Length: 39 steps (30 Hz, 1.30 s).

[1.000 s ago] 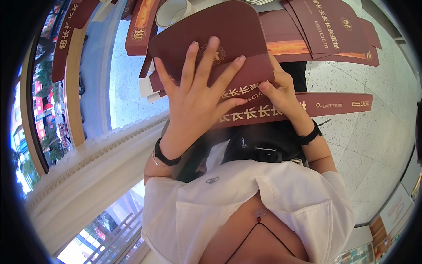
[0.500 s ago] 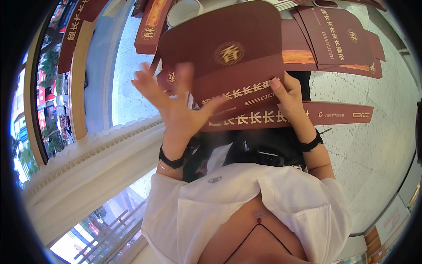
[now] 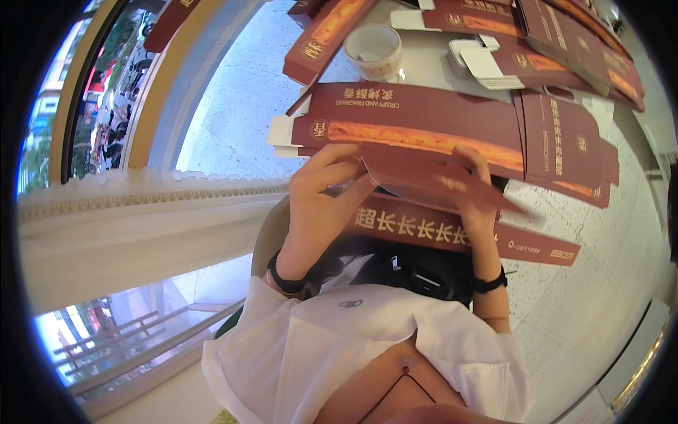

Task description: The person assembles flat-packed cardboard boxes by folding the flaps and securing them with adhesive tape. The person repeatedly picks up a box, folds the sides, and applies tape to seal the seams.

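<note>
Between my hands is a dark red cardboard piece (image 3: 424,182) with gold print, tilted so it shows nearly edge-on and slightly blurred. My left hand (image 3: 326,205) grips its left end with fingers bent over the edge. At its right side my right hand (image 3: 474,194) holds on, fingers curled behind and partly hidden. Just below it, a long dark red carton (image 3: 409,225) with large gold lettering lies across my lap, its middle right passing behind my right wrist. Beyond my hands a flat red carton (image 3: 424,116) with a long orange pastry picture lies on the table.
A white cup (image 3: 374,53) stands behind the flat carton. Several more red cartons (image 3: 565,42) lie overlapped at the far right, and another carton (image 3: 328,39) lies left of the cup. A window with a cream curtain (image 3: 141,230) runs along my left.
The cardboard piece has tipped from broad face-up to nearly edge-on and come lower. My left hand, spread open before, has closed on it. The view has shifted, showing more of the table.
</note>
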Available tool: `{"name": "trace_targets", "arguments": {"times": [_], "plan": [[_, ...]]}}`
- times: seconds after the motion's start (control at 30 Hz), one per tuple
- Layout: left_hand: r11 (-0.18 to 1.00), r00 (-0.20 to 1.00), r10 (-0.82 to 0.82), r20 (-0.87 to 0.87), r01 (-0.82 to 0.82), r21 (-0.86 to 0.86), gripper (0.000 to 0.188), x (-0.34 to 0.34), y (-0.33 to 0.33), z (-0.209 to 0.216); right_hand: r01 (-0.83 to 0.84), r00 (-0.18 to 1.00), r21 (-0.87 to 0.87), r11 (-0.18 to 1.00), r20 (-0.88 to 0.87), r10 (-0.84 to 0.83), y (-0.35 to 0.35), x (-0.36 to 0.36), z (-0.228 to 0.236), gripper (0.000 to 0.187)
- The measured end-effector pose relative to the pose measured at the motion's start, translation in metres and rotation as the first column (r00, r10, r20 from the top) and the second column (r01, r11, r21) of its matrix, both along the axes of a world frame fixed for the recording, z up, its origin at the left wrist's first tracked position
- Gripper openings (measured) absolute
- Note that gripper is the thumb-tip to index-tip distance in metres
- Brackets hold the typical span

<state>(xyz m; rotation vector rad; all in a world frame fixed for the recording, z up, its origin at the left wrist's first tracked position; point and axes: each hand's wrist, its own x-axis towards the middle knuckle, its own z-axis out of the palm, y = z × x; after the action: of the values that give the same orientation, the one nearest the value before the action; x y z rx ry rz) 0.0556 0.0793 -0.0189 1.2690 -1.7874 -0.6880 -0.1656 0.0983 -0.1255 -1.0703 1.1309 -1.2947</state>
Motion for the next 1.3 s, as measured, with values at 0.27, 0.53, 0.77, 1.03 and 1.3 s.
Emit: {"name": "trace_targets", "arguments": {"times": [0.27, 0.53, 0.77, 1.03, 1.3], "plan": [[0.995, 0.994, -0.030, 0.106, 0.019, 0.101, 0.023, -0.008, 0.006, 0.004, 0.274, 0.959, -0.563, 0.780, 0.101, -0.264, 0.003, -0.013, -0.016, 0.095], [0.876, 0.753, -0.010, 0.658, 0.324, -0.357, 0.014, 0.012, 0.001, 0.023, -0.133, 0.918, -0.573, 0.809, -0.378, -0.117, 0.016, -0.013, 0.035, 0.024], [0.831, 0.750, -0.249, 0.612, 0.490, -0.263, 0.016, 0.008, -0.003, 0.018, -0.038, 0.970, -0.253, 0.967, -0.241, -0.025, 0.016, 0.006, 0.024, 0.020], [0.816, 0.745, -0.391, 0.541, 0.552, -0.171, 0.019, 0.025, -0.037, 0.016, -0.015, 0.993, -0.092, 0.996, -0.120, 0.004, 0.009, 0.019, 0.015, 0.014], [0.650, 0.634, -0.567, 0.526, 0.736, -0.186, 0.019, -0.002, -0.045, 0.023, -0.042, 0.996, 0.018, 0.999, -0.081, 0.044, 0.011, 0.025, 0.004, 0.021]]}}
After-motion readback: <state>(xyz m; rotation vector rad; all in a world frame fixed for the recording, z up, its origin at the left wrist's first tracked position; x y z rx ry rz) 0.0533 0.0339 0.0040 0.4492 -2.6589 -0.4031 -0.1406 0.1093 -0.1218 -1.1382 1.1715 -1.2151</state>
